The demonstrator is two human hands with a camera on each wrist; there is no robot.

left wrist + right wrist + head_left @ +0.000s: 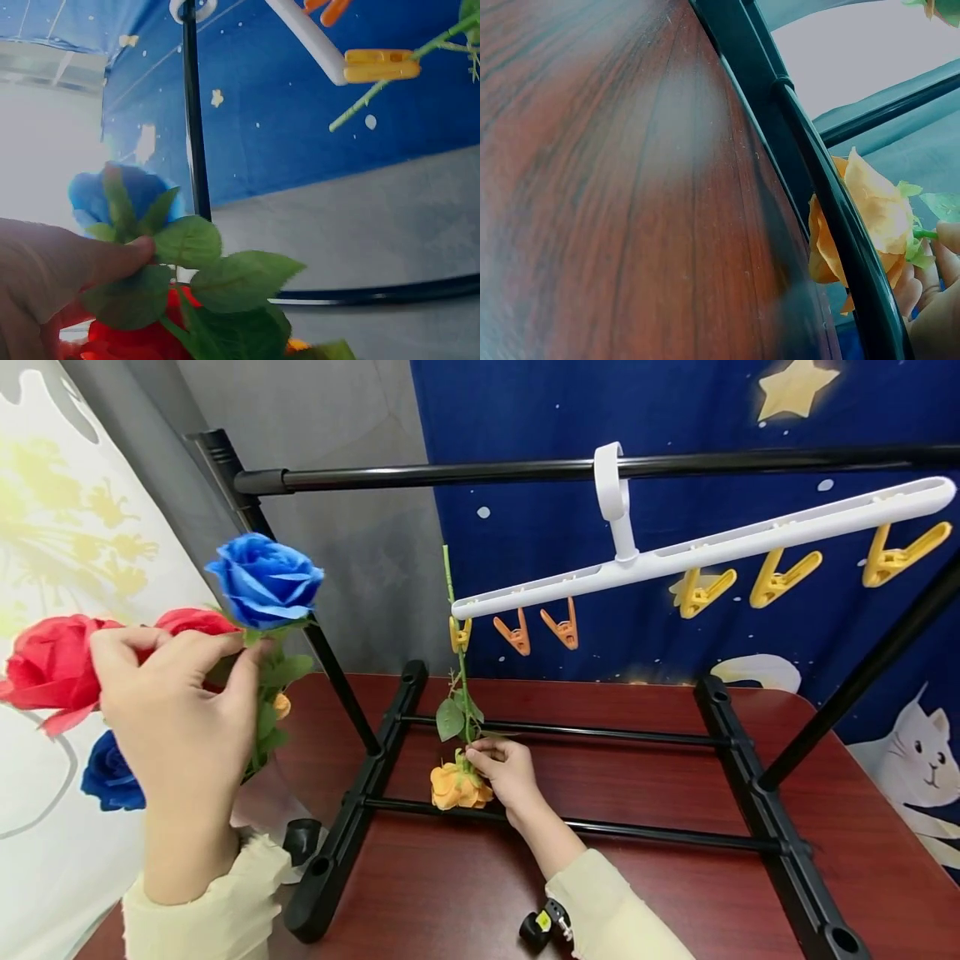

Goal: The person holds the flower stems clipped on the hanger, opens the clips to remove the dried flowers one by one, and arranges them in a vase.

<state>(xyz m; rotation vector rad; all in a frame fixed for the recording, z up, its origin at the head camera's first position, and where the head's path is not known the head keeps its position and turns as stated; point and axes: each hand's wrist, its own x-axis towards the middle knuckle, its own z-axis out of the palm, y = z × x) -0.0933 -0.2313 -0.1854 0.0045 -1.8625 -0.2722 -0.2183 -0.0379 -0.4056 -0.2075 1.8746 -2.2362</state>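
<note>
My left hand (176, 710) pinches the stem of a blue rose (266, 581) just under its bloom, fingers and thumb curled in among green leaves (247, 277). Red roses (56, 664) and a second blue rose (112, 772) crowd around that hand. A yellow-orange rose (459, 785) hangs bloom down, its stem held by a yellow clip (461, 633) at the low left end of a white hanger (705, 545). Close to that bloom, my right hand (506, 772) pinches the stem; the right wrist view shows the bloom (877, 210) partly behind a black bar.
The hanger tilts on the top bar (450, 474) of a black rack, with several more yellow and orange clips (561, 625) along it. Lower crossbars (600, 831) span the red-brown table (420, 893). A pale vase (266, 797) stands left of the rack foot.
</note>
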